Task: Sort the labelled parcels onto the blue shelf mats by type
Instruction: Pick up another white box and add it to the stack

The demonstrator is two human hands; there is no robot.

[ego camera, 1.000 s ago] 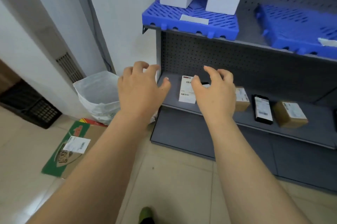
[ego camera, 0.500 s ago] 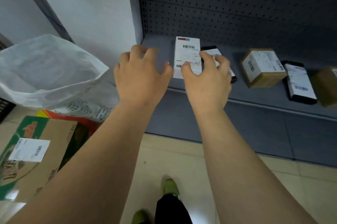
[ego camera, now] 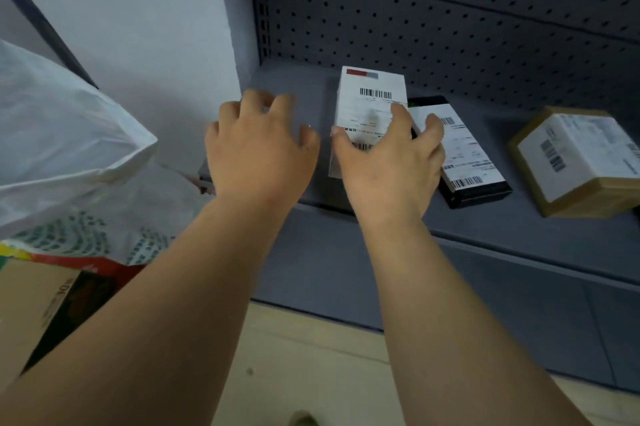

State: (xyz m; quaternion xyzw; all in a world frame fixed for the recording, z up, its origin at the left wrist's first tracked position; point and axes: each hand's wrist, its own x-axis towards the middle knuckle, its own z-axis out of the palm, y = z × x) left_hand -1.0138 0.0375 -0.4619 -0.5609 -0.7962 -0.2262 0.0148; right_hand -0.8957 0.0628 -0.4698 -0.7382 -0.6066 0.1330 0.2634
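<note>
White parcel (ego camera: pixel 372 103): a tall white box with a shipping label and barcodes, lying on the grey shelf (ego camera: pixel 519 228) near its left end, just in front of the pegboard back panel (ego camera: pixel 450 10).
Right hand (ego camera: pixel 388 162): over the near half of the white parcel, fingers spread and bent, thumb at the box's left edge and fingertips on its label; whether it truly grips the box cannot be told.
Left hand (ego camera: pixel 258 152): just left of the white parcel, apart from it, fingers spread and loosely bent above the shelf, holding nothing.
Black parcel (ego camera: pixel 464 155): flat, with a white label, lying just right of the white parcel; the right hand's outer fingers reach over its near corner.
Brown parcel (ego camera: pixel 581 162): a cardboard box with a white label, further right on the same shelf, apart from the black one.
White plastic bag (ego camera: pixel 59 141): left of the shelf unit, against the wall.
Printed carton (ego camera: pixel 34 308): on the floor below the bag, partly hidden by the left forearm.
Floor (ego camera: pixel 311 373): pale tile beneath both arms.
</note>
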